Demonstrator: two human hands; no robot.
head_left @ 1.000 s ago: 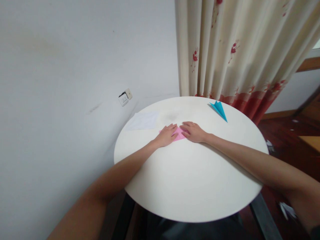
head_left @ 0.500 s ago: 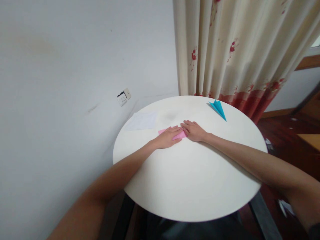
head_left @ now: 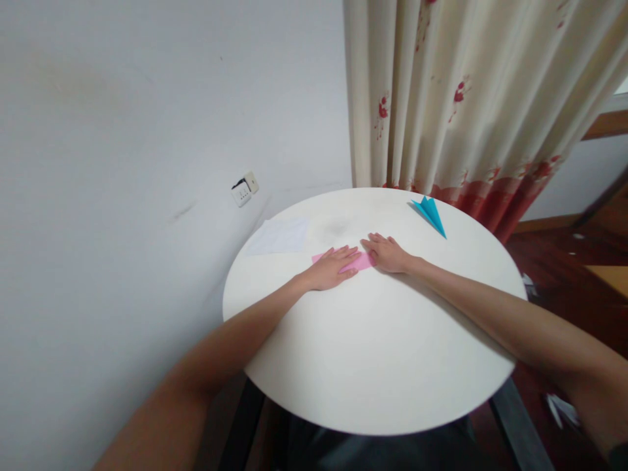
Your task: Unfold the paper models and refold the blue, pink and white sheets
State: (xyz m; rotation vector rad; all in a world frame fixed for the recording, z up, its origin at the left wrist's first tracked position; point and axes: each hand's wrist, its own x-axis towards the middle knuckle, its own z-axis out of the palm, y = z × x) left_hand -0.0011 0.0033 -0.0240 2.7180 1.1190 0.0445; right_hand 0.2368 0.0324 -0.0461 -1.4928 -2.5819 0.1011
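A strip of pink paper [head_left: 364, 261] lies flat on the round white table [head_left: 373, 353]. My left hand [head_left: 331, 269] rests palm down across its left part, fingers stretched out and slightly apart. At the paper's right end lies my right hand [head_left: 386, 252], also palm down with fingers extended, covering that end. Both hands press on the paper without gripping it, and the parts beneath them are hidden. Beyond my right hand, a blue folded paper plane [head_left: 430, 214] sits near the table's far right edge.
White sheets of paper [head_left: 278, 236] lie at the table's back left. A wall socket [head_left: 241, 193] is fixed to the white wall beside the table. A flowered curtain [head_left: 441, 118] hangs behind it. Papers [head_left: 563, 410] lie on the dark floor at right.
My right hand has slid a little to the right, away from my left hand, and more of the pink paper shows between them. My left hand has stayed in place.
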